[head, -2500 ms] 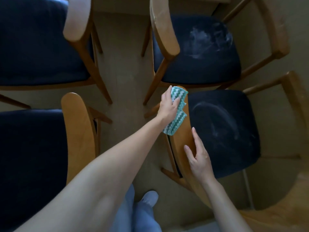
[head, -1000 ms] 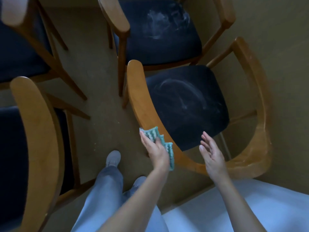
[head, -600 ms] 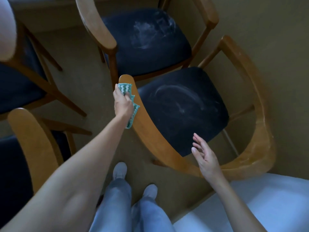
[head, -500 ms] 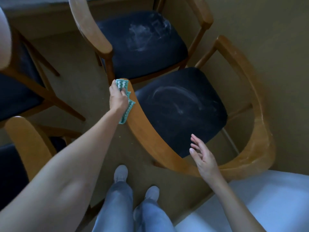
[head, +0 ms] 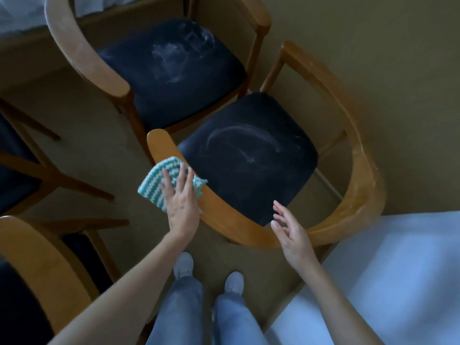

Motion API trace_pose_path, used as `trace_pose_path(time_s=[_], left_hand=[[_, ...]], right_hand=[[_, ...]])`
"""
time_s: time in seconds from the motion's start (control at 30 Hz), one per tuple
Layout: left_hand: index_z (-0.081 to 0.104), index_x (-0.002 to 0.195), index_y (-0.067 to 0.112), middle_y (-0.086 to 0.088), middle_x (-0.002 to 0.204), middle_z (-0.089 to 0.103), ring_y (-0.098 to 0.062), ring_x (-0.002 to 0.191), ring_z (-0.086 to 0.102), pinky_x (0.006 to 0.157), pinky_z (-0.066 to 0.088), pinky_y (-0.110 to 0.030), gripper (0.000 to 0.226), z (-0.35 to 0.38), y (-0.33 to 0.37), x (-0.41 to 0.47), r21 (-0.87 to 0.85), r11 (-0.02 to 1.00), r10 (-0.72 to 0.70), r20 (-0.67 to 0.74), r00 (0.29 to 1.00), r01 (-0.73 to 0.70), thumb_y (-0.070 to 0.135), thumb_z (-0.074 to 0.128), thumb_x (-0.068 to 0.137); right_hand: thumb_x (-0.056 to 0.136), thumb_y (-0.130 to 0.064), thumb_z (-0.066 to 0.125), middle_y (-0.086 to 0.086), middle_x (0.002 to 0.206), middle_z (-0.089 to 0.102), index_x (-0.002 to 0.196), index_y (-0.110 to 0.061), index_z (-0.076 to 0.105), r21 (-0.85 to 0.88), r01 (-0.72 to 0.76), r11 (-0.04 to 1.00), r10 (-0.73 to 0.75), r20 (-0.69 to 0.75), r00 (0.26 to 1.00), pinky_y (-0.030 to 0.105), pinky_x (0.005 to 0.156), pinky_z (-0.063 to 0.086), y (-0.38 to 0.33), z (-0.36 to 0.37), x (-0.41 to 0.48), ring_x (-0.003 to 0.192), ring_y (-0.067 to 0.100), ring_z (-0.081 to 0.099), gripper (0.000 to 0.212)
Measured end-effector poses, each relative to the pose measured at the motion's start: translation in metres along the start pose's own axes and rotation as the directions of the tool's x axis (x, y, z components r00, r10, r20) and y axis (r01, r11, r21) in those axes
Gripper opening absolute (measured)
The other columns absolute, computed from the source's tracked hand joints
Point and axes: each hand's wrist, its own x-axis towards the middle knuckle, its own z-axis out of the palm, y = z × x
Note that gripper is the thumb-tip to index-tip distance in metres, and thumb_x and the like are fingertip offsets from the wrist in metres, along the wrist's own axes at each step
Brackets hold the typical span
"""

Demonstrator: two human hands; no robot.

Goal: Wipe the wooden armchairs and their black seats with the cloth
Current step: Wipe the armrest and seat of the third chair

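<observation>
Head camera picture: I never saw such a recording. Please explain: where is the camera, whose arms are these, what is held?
No machine here. The camera sits on a person's head and looks down, so both arms are that person's own. The left hand presses a green-and-white cloth flat on the wooden arm of the nearest armchair. The right hand is open and holds nothing. The black seat shows pale smears. A second armchair stands behind it.

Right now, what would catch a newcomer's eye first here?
The green-and-white cloth stands out, pressed by the left hand onto the nearest armchair's wooden arm. Pale smears streak its black seat, and the right hand hovers open beside it.
</observation>
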Motion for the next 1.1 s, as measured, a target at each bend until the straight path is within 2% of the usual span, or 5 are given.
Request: trace_pose_path(time_s=[0.33, 0.5, 0.6, 0.77, 1.1], left_hand=[[0.047, 0.137, 0.01, -0.005, 0.144, 0.044, -0.03, 0.144, 0.009, 0.117, 0.002, -0.045, 0.051, 0.039, 0.053, -0.086, -0.008, 0.859, 0.495, 0.274, 0.825, -0.513, 0.01, 0.046, 0.085], [0.038, 0.137, 0.014, -0.003, 0.139, 0.051, -0.03, 0.132, 0.042, 0.115, 0.013, -0.042, 0.056, 0.059, 0.096, -0.119, -0.109, 0.729, 0.643, 0.447, 0.622, -0.676, 0.016, 0.036, 0.081], [0.037, 0.14, 0.012, -0.003, 0.145, 0.043, -0.03, 0.135, 0.036, 0.109, 0.026, -0.047, 0.056, 0.073, 0.127, -0.132, -0.157, 0.719, 0.656, 0.473, 0.588, -0.677, 0.017, 0.044, 0.084], [-0.003, 0.149, 0.015, 0.004, 0.151, -0.02, -0.023, 0.134, -0.029, 0.114, -0.013, -0.036, 0.055, 0.084, 0.193, -0.128, -0.249, 0.777, 0.616, 0.492, 0.616, -0.578, 0.017, 0.028, 0.103], [0.018, 0.148, 0.012, -0.002, 0.158, 0.004, -0.022, 0.147, 0.003, 0.118, 0.014, -0.029, 0.057, 0.087, 0.255, -0.102, -0.405, 0.786, 0.618, 0.542, 0.57, -0.468, 0.0, 0.038, 0.097]], right_hand=[[0.096, -0.026, 0.045, -0.015, 0.13, 0.047, 0.131, -0.032, 0.042, 0.062, -0.128, 0.99, 0.14, -0.267, 0.954, 0.022, 0.098, 0.038, 0.028, -0.024, -0.053, 0.119, 0.003, 0.045, 0.035], [0.097, -0.021, 0.046, -0.012, 0.127, 0.049, 0.133, -0.023, 0.045, 0.121, -0.197, 0.973, 0.228, -0.346, 0.91, 0.02, 0.095, 0.038, 0.051, -0.039, -0.081, 0.115, 0.005, 0.048, 0.036], [0.097, -0.02, 0.046, -0.011, 0.127, 0.049, 0.13, -0.027, 0.044, 0.183, -0.204, 0.962, 0.26, -0.376, 0.889, 0.02, 0.095, 0.038, 0.062, -0.049, -0.092, 0.114, 0.005, 0.049, 0.034], [0.097, -0.018, 0.045, -0.013, 0.128, 0.046, 0.132, -0.026, 0.044, 0.262, -0.209, 0.942, 0.306, -0.418, 0.856, 0.021, 0.096, 0.038, 0.077, -0.069, -0.095, 0.116, 0.004, 0.046, 0.035], [0.092, -0.021, 0.057, -0.015, 0.097, 0.061, 0.114, -0.021, 0.052, 0.54, -0.188, 0.821, 0.447, -0.402, 0.799, 0.022, 0.08, 0.049, 0.091, -0.095, -0.049, 0.087, 0.0, 0.059, 0.023]])
